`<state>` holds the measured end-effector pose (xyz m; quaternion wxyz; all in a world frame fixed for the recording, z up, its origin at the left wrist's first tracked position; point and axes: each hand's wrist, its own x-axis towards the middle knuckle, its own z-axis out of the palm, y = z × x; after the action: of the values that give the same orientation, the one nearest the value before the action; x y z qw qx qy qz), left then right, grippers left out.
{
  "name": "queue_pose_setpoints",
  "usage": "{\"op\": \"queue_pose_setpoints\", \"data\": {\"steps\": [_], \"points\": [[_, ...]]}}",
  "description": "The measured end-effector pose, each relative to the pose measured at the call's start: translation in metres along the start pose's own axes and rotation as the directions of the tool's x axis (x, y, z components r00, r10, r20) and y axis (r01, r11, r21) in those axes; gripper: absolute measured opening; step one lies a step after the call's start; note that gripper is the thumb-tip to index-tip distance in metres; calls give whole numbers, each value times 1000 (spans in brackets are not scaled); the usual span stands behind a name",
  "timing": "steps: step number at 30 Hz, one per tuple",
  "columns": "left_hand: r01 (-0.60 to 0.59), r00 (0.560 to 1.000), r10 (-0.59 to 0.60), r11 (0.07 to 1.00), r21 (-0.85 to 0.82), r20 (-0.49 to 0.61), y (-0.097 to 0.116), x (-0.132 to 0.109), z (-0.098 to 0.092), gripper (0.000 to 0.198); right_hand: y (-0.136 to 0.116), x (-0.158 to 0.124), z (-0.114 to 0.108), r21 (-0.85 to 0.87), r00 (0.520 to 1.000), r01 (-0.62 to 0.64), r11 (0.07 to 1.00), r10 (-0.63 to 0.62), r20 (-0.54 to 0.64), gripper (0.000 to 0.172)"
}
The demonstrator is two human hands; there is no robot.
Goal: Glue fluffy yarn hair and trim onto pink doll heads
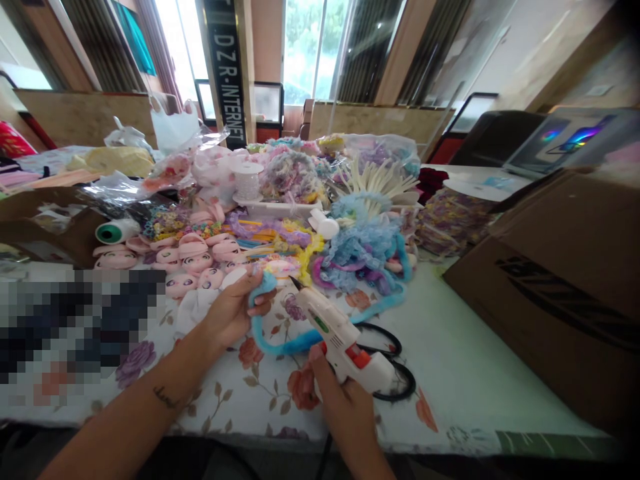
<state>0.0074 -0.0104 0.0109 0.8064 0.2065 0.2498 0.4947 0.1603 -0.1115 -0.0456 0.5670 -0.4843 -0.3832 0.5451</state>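
Note:
My left hand (227, 315) is closed around one end of a blue fuzzy cord (285, 348). The cord loops down over the floral tablecloth (225, 393) and runs on toward the right. A pale round piece shows beside my left fingers, partly covered by them. In my right hand (347, 407) is a white glue gun (325, 317) with an orange-red part, its dark nozzle pointing up-left at the blue cord but apart from it. Black-handled scissors (403, 393) lie behind the glue gun, their blades hidden.
Several pink doll heads (197, 257) lie behind my left hand. Blue ruffled trim (363, 233), a spool of white trim (247, 183) and bagged materials crowd the back. A large cardboard box (560, 287) stands right, an open box (45, 227) left. A patch at left is pixelated.

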Motion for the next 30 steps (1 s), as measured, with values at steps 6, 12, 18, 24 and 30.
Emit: {"op": "queue_pose_setpoints", "data": {"steps": [6,12,18,24,30], "points": [[4,1000,-4,1000,-8,-2,1,0,2,22,-3,2,0,-50,998,47,998,-49,-39,50],[-1,1000,0,1000,7,26,1,0,0,25,-6,0,1,-18,998,23,1000,-24,-52,49],[17,997,-18,1000,9,75,2,1,-3,30,-7,0,3,104,1000,12,995,-9,-26,35],[-2,995,2,1000,0,104,3,1,-6,32,-13,-1,5,76,993,17,997,-8,-120,40],[-7,995,8,1000,-9,97,4,-2,-6,34,-48,4,-54,-344,903,88,935,-221,-369,42]]}}
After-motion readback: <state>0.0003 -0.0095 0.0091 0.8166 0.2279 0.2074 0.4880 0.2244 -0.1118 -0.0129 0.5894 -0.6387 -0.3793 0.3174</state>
